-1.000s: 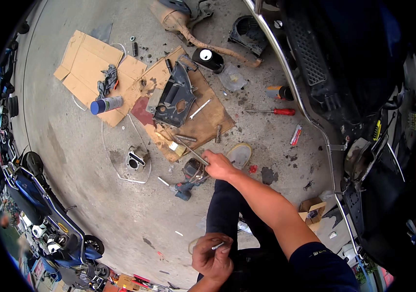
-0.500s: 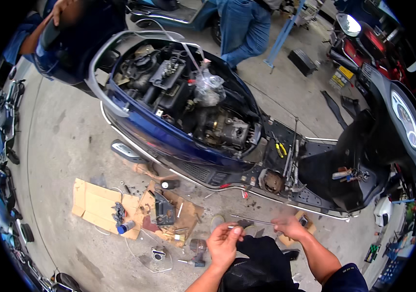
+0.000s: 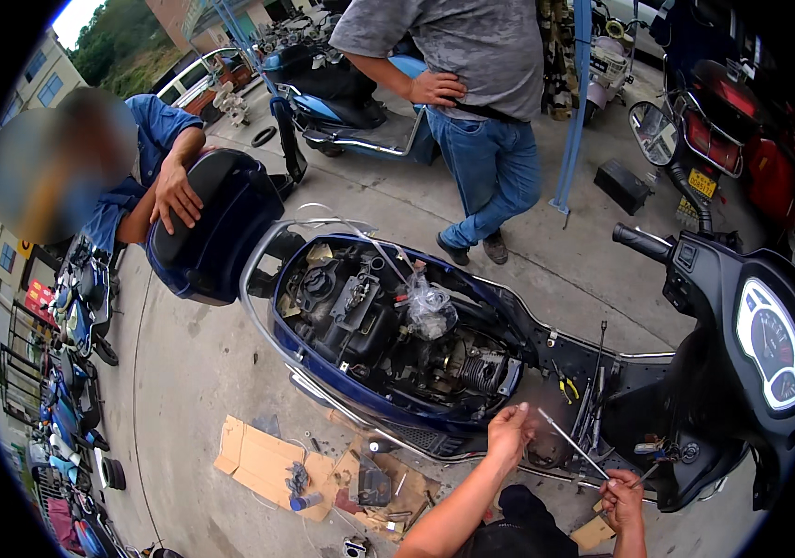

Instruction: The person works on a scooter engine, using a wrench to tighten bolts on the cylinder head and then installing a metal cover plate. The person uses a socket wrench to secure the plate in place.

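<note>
My right hand (image 3: 622,502) is closed around one end of a long, thin metal rod (image 3: 572,443). A short piece sticks out crosswise beside the fist, so it looks like a T-handle wrench. The rod slants up and left over the scooter's footboard, its tip close to my left hand (image 3: 509,435). That hand's fingers are pinched together, blurred at the tips; anything between them is too small to tell. Left of it, the scooter's engine (image 3: 486,370) lies exposed inside the blue body (image 3: 374,394). Yellow-handled pliers (image 3: 567,387) and several long tools (image 3: 591,409) rest on the footboard.
A clear plastic bag (image 3: 430,312) sits over the engine bay. Cardboard (image 3: 253,462) with loose parts and a blue-capped container (image 3: 305,501) lies on the floor. One person leans on the removed seat (image 3: 216,209); another in jeans (image 3: 486,172) stands beyond the scooter. The handlebar (image 3: 644,244) rises at right.
The view has tilted up, bringing both people further in. My hands have moved from in front of my lap to over the footboard, and the rod now slants up to the left.
</note>
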{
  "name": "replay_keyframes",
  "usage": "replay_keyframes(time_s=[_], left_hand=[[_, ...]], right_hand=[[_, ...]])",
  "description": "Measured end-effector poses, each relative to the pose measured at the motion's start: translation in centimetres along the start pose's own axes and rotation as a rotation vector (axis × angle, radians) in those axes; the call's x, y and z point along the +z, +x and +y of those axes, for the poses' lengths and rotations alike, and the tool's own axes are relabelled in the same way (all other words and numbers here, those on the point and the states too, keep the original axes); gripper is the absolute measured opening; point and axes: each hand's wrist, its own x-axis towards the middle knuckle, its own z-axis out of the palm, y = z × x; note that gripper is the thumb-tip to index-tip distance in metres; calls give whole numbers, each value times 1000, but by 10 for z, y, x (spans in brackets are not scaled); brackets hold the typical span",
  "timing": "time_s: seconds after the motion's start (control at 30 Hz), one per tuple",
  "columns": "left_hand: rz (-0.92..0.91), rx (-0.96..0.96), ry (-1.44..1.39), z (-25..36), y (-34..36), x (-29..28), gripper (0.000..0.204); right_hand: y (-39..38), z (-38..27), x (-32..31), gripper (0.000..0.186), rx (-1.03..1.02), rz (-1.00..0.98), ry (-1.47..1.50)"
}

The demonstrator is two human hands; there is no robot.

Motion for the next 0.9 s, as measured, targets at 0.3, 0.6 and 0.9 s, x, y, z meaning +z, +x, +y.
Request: replay_keyframes(time_s=[0.3, 0.6, 0.9], left_hand=[[-8, -203, 23, -41, 76, 2, 17], [-12, -369, -64, -49, 96, -15, 16], [7, -399, -112, -73, 122, -22, 11]], right_hand=[[29, -22, -17, 20, 14, 45, -141], [41, -17, -9, 19, 58, 119, -164], [67, -13, -15, 15, 209, 221, -61]])
